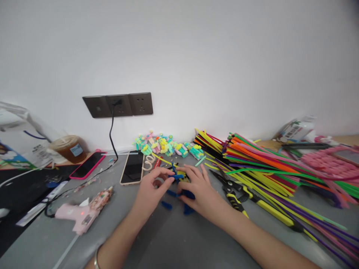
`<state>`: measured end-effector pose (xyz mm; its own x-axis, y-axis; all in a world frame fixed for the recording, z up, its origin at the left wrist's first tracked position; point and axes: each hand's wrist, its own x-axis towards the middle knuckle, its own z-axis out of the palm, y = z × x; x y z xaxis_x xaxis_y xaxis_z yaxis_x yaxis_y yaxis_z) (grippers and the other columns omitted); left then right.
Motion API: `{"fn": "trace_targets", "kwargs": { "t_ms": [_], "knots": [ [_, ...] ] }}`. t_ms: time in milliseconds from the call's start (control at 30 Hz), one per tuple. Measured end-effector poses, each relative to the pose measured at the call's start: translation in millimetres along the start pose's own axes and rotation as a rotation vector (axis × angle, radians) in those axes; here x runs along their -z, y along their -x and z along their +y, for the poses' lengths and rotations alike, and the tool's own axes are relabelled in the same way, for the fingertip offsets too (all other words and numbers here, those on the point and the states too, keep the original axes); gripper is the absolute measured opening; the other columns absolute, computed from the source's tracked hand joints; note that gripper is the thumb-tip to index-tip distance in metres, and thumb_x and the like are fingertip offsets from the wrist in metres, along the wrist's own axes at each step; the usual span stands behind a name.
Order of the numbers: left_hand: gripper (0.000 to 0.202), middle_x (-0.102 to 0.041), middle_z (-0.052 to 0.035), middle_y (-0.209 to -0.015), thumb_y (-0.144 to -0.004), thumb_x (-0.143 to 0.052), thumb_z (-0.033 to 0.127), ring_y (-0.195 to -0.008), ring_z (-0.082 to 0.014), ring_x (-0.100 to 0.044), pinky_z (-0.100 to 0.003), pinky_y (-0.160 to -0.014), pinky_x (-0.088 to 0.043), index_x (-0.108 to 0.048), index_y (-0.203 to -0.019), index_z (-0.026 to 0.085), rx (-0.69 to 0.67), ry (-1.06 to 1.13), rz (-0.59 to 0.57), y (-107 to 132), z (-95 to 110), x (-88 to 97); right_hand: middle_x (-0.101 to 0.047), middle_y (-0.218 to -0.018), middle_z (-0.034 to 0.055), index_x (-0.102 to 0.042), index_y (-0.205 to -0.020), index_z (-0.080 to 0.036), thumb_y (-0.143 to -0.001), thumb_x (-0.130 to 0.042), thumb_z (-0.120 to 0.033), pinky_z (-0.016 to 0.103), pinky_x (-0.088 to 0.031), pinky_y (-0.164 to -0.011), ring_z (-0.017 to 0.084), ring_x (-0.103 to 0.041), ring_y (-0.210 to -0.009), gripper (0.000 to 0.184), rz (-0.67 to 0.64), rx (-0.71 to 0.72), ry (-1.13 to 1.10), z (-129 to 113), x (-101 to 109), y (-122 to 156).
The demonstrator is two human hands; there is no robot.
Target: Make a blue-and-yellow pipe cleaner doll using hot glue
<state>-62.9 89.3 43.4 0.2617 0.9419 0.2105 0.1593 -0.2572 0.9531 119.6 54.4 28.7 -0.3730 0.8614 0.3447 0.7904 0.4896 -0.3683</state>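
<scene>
At lower left, a pink glue gun (81,216) is laid. At centre, a blue fuzzy strip (179,176) is pinched at its left end by thumb and forefinger of the left hand (155,185), the nearer one; its long axis is pointed across the frame, towards the right hand (200,187). There, fingers are curled over dark blue fuzz (188,194); whether it is gripped cannot be told. Pliers (270,213) are seen farther right.

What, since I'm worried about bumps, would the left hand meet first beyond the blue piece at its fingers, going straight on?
Probably the right hand: its fingers lie just past the blue piece at the left hand, though their exact depths are unclear.
</scene>
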Motion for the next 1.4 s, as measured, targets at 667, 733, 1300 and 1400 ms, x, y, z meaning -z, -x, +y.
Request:
{"fn": "trace_targets", "kwargs": {
  "t_ms": [667, 733, 1300, 1400],
  "knots": [
    [0.014, -0.076, -0.0059, -0.094, -0.083, -0.063, 0.024, -0.089, -0.0213, -0.067, -0.030, -0.081, -0.048, -0.074, -0.091, 0.021, -0.116, -0.277, -0.228, 2, -1, -0.4, -0.070, -0.078, 0.0034, -0.063, -0.080, -0.019, -0.078, -0.073, -0.036, 0.028, -0.050, -0.066, 0.019, -0.066, -0.073, 0.019, 0.349, -0.272, -0.878, 14, 10, -15],
    [0.020, -0.075, -0.0057, -0.093, -0.088, -0.058, 0.031, -0.085, -0.0205, -0.066, -0.028, -0.075, -0.048, -0.073, -0.094, 0.020, -0.081, -0.221, -0.182, 2, 2, -0.4, -0.070, -0.079, 0.0033, -0.064, -0.081, -0.020, -0.081, -0.071, -0.028, 0.030, -0.049, -0.070, 0.019, -0.066, -0.075, 0.011, 0.364, -0.175, -0.712, 9, 12, -12],
    [0.031, -0.062, -0.0005, -0.066, -0.086, -0.059, 0.044, -0.065, -0.0144, -0.057, -0.023, -0.063, -0.043, -0.059, -0.072, 0.017, 0.097, 0.061, -0.257, 4, 5, -1.2, -0.069, -0.072, 0.0013, -0.068, -0.073, -0.018, -0.078, -0.074, -0.029, 0.028, -0.045, -0.070, 0.017, -0.061, -0.071, 0.014, 0.160, -0.189, -0.915, 4, 10, -12],
    [0.030, -0.065, -0.0016, -0.067, -0.086, -0.061, 0.042, -0.066, -0.0137, -0.057, -0.022, -0.063, -0.041, -0.062, -0.073, 0.016, 0.112, 0.061, -0.307, 6, 5, 0.1, -0.067, -0.070, 0.0008, -0.067, -0.071, -0.018, -0.074, -0.078, -0.040, 0.028, -0.043, -0.068, 0.016, -0.058, -0.069, 0.024, 0.102, -0.242, -1.049, 7, 10, -13]
  ]
}}
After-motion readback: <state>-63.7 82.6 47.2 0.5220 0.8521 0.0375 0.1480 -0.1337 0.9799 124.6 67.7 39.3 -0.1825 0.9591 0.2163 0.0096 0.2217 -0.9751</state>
